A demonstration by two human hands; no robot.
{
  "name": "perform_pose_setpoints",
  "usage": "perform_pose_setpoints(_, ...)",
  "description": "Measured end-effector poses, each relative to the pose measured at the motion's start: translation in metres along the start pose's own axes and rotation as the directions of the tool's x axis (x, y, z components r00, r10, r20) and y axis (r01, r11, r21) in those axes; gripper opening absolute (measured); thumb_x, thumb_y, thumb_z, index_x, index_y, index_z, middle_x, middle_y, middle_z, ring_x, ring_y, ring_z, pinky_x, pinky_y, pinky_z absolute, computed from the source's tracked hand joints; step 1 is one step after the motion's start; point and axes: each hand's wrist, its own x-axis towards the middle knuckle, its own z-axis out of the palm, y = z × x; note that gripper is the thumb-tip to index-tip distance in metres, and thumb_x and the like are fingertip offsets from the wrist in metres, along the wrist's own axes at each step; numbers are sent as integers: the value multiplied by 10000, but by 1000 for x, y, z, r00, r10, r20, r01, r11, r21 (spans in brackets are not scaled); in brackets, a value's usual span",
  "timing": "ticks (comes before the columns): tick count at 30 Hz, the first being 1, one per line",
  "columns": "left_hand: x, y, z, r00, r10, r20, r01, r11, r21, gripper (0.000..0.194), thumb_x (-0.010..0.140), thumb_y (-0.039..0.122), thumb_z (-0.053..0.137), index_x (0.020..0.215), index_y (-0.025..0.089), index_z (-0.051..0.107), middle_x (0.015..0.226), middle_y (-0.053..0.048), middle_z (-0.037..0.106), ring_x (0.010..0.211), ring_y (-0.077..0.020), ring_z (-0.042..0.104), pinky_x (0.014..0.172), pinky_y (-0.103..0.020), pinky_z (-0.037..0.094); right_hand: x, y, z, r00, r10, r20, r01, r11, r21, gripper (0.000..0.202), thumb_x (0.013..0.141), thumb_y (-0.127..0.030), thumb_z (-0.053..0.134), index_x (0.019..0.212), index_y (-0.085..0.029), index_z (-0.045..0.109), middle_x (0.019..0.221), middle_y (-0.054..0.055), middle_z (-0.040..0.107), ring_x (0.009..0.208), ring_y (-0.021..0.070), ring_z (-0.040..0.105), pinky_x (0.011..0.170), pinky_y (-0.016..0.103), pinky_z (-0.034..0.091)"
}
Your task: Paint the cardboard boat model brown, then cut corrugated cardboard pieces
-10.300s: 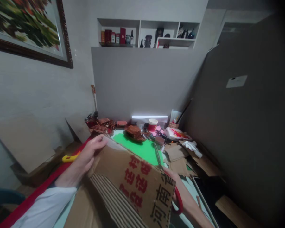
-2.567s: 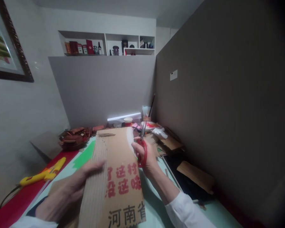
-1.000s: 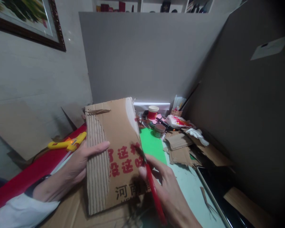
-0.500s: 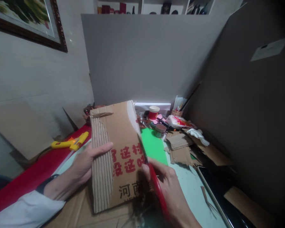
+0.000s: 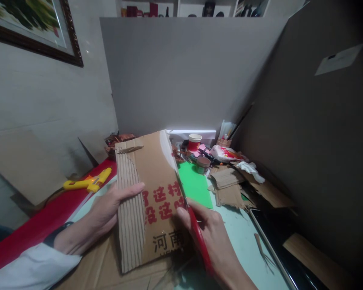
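My left hand grips a piece of cardboard by its left side, thumb on the front and the other fingers behind. Bare ridges show along that side, where the top layer is peeled off; red and black printed characters mark the rest. My right hand is closed around the red handle of a pair of scissors. Their thin blade lies along the cardboard's right edge, pointing up and away from me. How far the blades are apart cannot be seen.
A yellow glue gun lies on red cloth at left. Behind are green paper, a paper cup and a small jar. Cardboard scraps and a black glossy panel are at right. A grey board stands behind.
The camera view has shifted slightly. The cardboard's top has dipped a little, and my right thumb has moved slightly left over its printed face. Both hands keep their holds.
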Motion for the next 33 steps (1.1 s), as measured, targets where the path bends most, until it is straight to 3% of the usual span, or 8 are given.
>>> perform_pose_setpoints(6, -3, -1, 2, 1000, 12, -1, -12, 1000, 19, 735, 698, 157, 831, 1368, 142, 528, 1181, -204, 717, 1027, -382, 705, 929, -526, 583, -1, 0, 0, 1000, 15, 2, -15, 1000, 25, 332, 881, -517, 601, 930, -208, 714, 845, 29, 721, 811, 232, 637, 696, 283, 493)
perform_pose_setpoints(14, -4, -3, 3, 999, -45, 12, 45, 999, 13, 671, 708, 169, 816, 1330, 117, 572, 1162, -218, 720, 967, -411, 718, 877, -563, 595, -5, 0, 2, 999, -43, -33, 40, 996, -77, 436, 935, -545, 500, 751, -186, 665, 697, 33, 670, 623, 167, 556, 567, 257, 415)
perform_pose_setpoints(19, -5, -4, 4, 1000, 0, 19, -1, 999, 48, 623, 723, 176, 808, 1302, 115, 587, 1148, -218, 725, 1019, -414, 701, 887, -550, 592, -1, 2, 1, 999, -21, -37, 17, 994, -109, 398, 915, -539, 539, 809, -187, 692, 732, 31, 689, 674, 178, 583, 591, 256, 432)
perform_pose_setpoints(25, -14, -4, 13, 998, -65, -2, 65, 998, 9, 704, 671, 135, 836, 1329, 158, 585, 1133, -172, 743, 1015, -382, 711, 875, -480, 607, 0, 2, -2, 999, -10, -35, 8, 998, -57, 375, 917, -551, 558, 952, -209, 709, 816, 13, 728, 766, 205, 651, 657, 263, 485)
perform_pose_setpoints(28, -16, -5, 14, 998, -61, -1, 61, 998, -3, 715, 655, 143, 849, 1321, 147, 588, 1138, -166, 743, 1042, -378, 702, 903, -466, 596, -1, 2, -1, 999, -7, -45, 5, 999, -43, 369, 902, -552, 585, 927, -202, 697, 824, 13, 725, 790, 209, 659, 673, 257, 488)
perform_pose_setpoints(33, -15, -8, 11, 995, -95, 19, 94, 995, 41, 659, 674, 210, 850, 1275, 116, 598, 1091, -178, 754, 967, -375, 727, 901, -495, 594, 1, 7, 3, 998, 0, -70, -5, 997, -71, 402, 918, -551, 548, 825, -183, 681, 712, 6, 684, 656, 155, 577, 578, 227, 423)
